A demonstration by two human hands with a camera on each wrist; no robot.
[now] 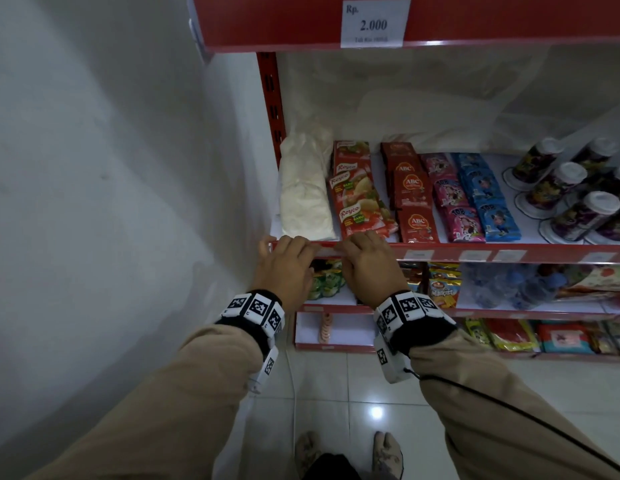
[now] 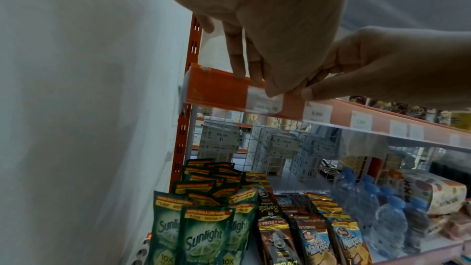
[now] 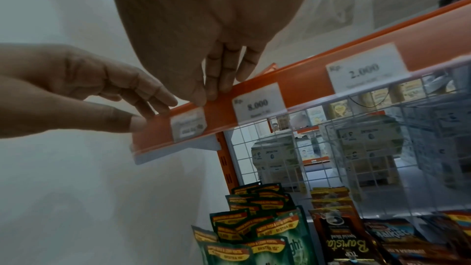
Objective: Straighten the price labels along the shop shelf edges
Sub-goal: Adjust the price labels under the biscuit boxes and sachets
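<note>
Both my hands, left hand [image 1: 287,268] and right hand [image 1: 367,268], pinch the shelf edge [image 3: 219,108] with curled fingers, flanking a crooked label [image 3: 189,126] at its wall end.

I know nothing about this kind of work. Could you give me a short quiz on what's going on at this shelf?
1. True or false: the left hand and right hand both touch the red shelf edge.
2. The label between the hands has a neighbour on its right. It reads: A 8.000, B 5.000, C 500.
3. Fill in: the green sachets on the shelf below say ____.

Key: 1 true; 2 A; 3 Sunlight.
</note>
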